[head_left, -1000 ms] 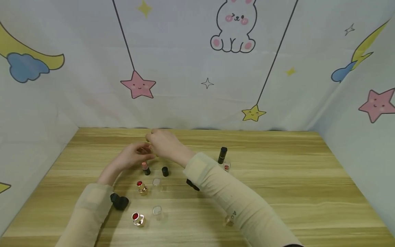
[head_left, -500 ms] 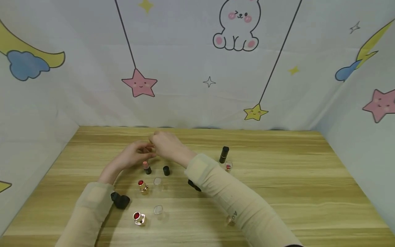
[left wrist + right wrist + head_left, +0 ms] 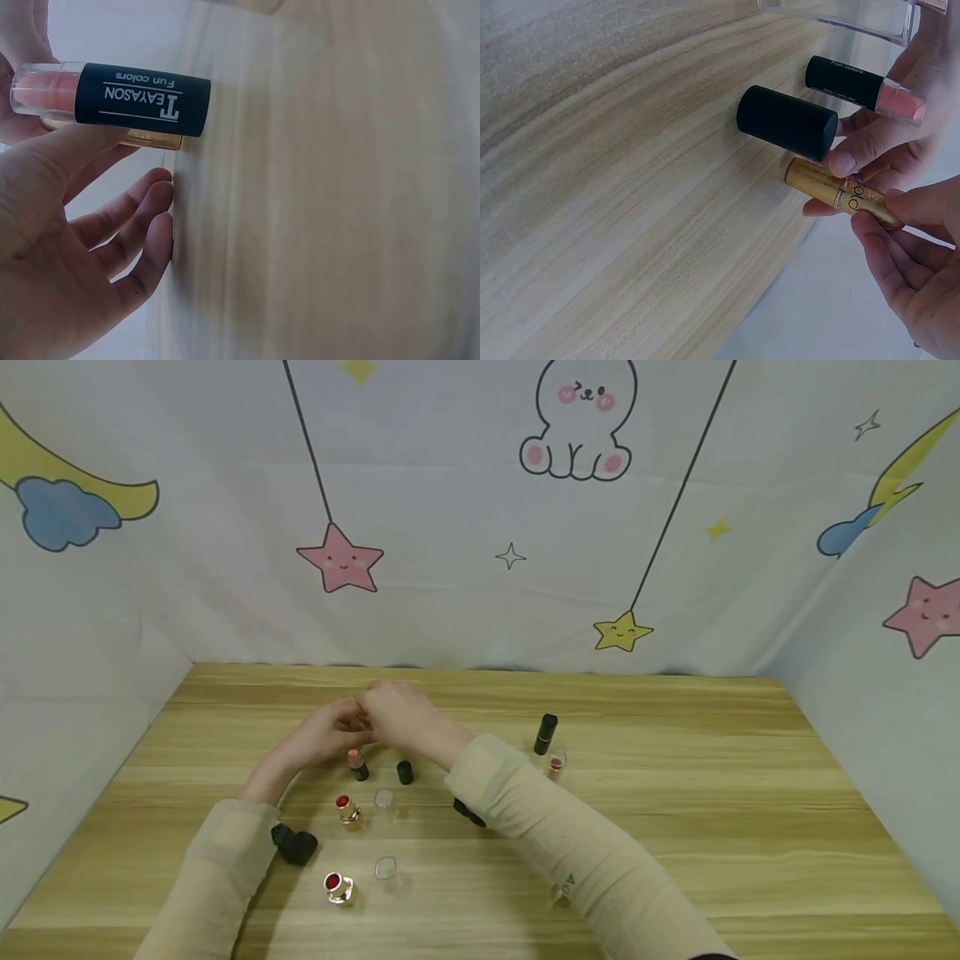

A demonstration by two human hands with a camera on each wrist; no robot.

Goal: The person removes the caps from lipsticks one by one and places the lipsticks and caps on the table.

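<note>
Toward the back left of the table, both hands meet at a gold lipstick tube [image 3: 819, 182]. My right hand [image 3: 405, 717] pinches its lettered upper end between thumb and fingers. Lower down, my left hand [image 3: 322, 735] has its thumb and a finger on either side of the tube; its other fingers are loosely bent near the tabletop. The head view hides the tube behind the hands. Close by stands a pink lipstick [image 3: 142, 99] with a black base and a clear cover. A black cap [image 3: 787, 121] stands beside it.
Two red lipsticks with gold bases [image 3: 348, 812] and two clear caps [image 3: 386, 868] stand nearer the front. Black pieces [image 3: 295, 845] lie by the left sleeve, another black piece [image 3: 468, 812] by the right. Farther right stand a black tube [image 3: 546, 734] and a clear-covered red lipstick [image 3: 557, 763].
The head view has shifted slightly. My right hand has moved a little left, closer against the left hand. The lipsticks and caps on the table stay where they were.
</note>
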